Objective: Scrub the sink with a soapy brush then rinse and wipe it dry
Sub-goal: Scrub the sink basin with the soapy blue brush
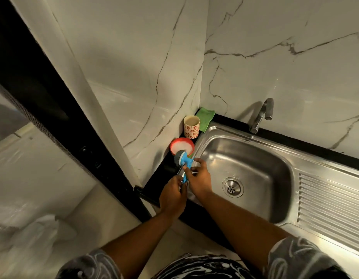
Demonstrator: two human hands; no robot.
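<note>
Brush (184, 161): blue body, grey bristle head, tipped at the near rim of the red bowl (171, 146), which holds something white, soap by our guess. Left hand (171, 195) grips the low end of the handle; right hand (199, 181) pinches it nearer the head. Bowl sits on the black table (160, 178), just beside the sink (245, 158). Basin looks unsoaped and no water runs from the tap (262, 115).

We judge this the loading step, with scrubbing not yet begun. The next move calls for lifting the head clear of the bowl and carrying it right into the basin. Green cloth (204, 118) waits in the corner behind a patterned cup (191, 127).
</note>
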